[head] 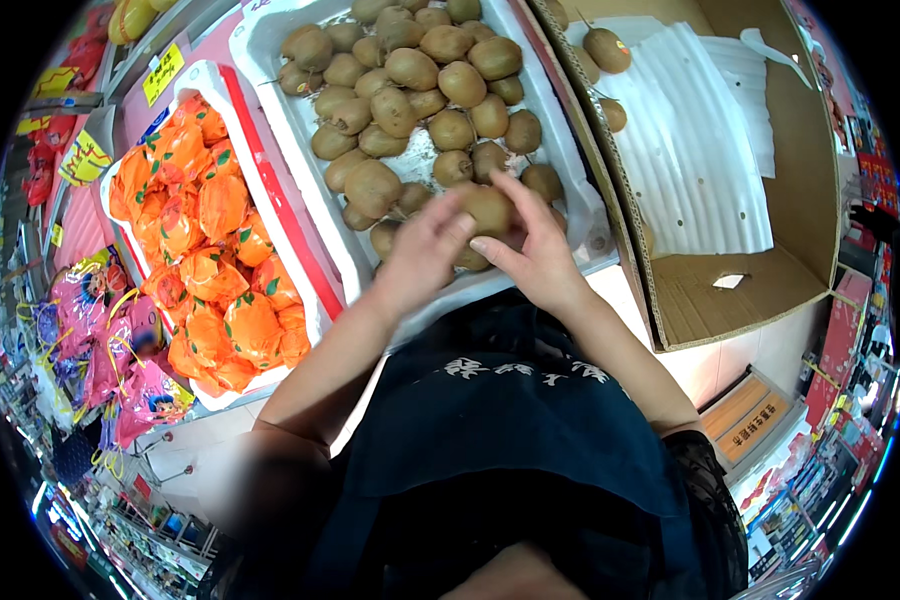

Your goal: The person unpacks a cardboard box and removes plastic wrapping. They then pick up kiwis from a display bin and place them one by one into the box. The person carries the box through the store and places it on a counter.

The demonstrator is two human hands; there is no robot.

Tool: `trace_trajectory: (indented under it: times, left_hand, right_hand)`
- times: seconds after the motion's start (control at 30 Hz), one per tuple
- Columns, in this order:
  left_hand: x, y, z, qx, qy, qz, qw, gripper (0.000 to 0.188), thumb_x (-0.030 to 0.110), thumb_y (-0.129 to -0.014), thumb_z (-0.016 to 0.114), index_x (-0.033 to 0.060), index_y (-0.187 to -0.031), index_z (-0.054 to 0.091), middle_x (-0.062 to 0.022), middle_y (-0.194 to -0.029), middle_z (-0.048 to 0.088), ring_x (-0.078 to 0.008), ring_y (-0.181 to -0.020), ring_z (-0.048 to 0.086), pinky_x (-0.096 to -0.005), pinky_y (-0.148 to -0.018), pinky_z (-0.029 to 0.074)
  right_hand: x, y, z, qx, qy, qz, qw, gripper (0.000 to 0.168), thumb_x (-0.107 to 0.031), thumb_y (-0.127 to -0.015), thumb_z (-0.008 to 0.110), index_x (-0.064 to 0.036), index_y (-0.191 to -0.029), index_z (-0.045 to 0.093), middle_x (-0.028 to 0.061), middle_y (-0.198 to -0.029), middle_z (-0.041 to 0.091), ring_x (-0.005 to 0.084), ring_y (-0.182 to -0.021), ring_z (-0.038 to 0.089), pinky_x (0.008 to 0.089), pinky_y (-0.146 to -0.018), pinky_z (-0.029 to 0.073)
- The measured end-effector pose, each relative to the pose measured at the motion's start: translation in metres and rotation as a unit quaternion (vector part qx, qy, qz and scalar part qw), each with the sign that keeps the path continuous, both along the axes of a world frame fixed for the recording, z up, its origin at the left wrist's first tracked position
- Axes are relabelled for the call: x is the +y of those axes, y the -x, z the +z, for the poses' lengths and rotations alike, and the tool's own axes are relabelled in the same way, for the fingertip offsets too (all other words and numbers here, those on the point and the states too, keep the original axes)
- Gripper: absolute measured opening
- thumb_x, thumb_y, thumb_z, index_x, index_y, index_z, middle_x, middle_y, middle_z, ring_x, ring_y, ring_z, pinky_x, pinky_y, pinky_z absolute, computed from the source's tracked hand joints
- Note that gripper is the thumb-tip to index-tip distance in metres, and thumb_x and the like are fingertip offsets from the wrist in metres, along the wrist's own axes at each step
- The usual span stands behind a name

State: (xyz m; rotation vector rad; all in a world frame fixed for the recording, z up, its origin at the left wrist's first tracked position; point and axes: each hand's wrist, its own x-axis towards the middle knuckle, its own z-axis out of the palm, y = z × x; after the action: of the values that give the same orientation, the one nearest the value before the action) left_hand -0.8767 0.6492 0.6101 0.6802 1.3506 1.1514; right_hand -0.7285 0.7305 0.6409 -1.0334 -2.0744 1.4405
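A brown kiwifruit (489, 211) is between the fingers and thumb of my right hand (538, 259), over the near end of a white foam tray (289, 142). My left hand (429, 244) is slightly blurred at the fruit's left side, with its fingers bent. Its fingertips overlap the fruit's edge; whether they grip it is unclear. Many loose kiwifruits (392, 112) lie heaped in the tray, and several beneath my hands are partly hidden. Pale tray bottom shows between some of them.
Left of the tray, another foam box (195, 75) holds fruits in orange wrappers (214, 274). To the right, an open cardboard box (735, 292) contains white foam sheets (682, 142) and a few kiwifruits (607, 49). Pink packaged goods (131, 352) hang at far left.
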Motion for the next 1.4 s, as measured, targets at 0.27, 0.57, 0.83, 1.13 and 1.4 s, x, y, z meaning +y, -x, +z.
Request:
trace_trajectory:
  times: [0.27, 0.57, 0.83, 1.13, 1.4]
  left_hand:
    - [0.002, 0.032, -0.019, 0.539, -0.022, -0.255, 0.803, 0.04, 0.008, -0.077, 0.06, 0.0025, -0.116, 0.053, -0.0126, -0.111, 0.057, -0.0323, -0.097, 0.057, -0.0397, -0.082, 0.048]
    - [0.02, 0.039, -0.017, 0.553, 0.004, -0.322, 0.768, 0.042, 0.012, -0.074, 0.065, 0.0057, -0.114, 0.055, -0.0116, -0.105, 0.054, -0.0297, -0.097, 0.056, -0.039, -0.081, 0.048]
    - [0.041, 0.045, -0.014, 0.696, -0.024, -0.375, 0.612, 0.024, 0.01, -0.078, 0.055, 0.0047, -0.101, 0.06, -0.0071, -0.094, 0.061, -0.0233, -0.093, 0.058, -0.0356, -0.08, 0.043]
    - [0.063, 0.05, -0.016, 0.714, 0.006, -0.492, 0.497, 0.023, 0.016, -0.076, 0.062, 0.0069, -0.098, 0.059, -0.0094, -0.09, 0.064, -0.0225, -0.09, 0.06, -0.0346, -0.083, 0.038]
    - [0.034, 0.034, 0.038, 0.245, -0.008, -0.089, 0.965, 0.036, 0.016, -0.08, 0.071, 0.0031, -0.11, 0.054, -0.0048, -0.094, 0.061, -0.0128, -0.093, 0.056, -0.0285, -0.081, 0.046]
  right_hand:
    - [0.03, -0.017, -0.011, -0.084, -0.061, -0.062, 0.993, 0.03, -0.014, -0.08, 0.066, -0.006, -0.107, 0.055, 0.0144, -0.103, 0.054, 0.0304, -0.098, 0.055, 0.0357, -0.086, 0.044]
    - [0.034, -0.026, -0.041, -0.225, -0.198, -0.004, 0.954, 0.038, -0.016, -0.082, 0.062, -0.005, -0.117, 0.053, 0.0209, -0.126, 0.046, 0.0387, -0.114, 0.046, 0.0425, -0.096, 0.039]
    - [0.033, -0.03, -0.042, -0.204, -0.205, 0.0, 0.957, 0.037, -0.008, -0.079, 0.062, -0.005, -0.115, 0.054, 0.0207, -0.126, 0.046, 0.0388, -0.113, 0.046, 0.0433, -0.096, 0.039]
    - [0.031, -0.032, -0.023, -0.135, -0.188, -0.024, 0.972, 0.031, -0.007, -0.079, 0.062, -0.004, -0.109, 0.057, 0.0205, -0.118, 0.051, 0.0385, -0.109, 0.049, 0.0409, -0.094, 0.041]
    - [0.015, -0.011, -0.006, 0.138, 0.223, 0.006, 0.965, 0.049, -0.012, -0.084, 0.065, -0.004, -0.128, 0.045, 0.0094, -0.117, 0.052, 0.0182, -0.11, 0.049, 0.0318, -0.092, 0.043]
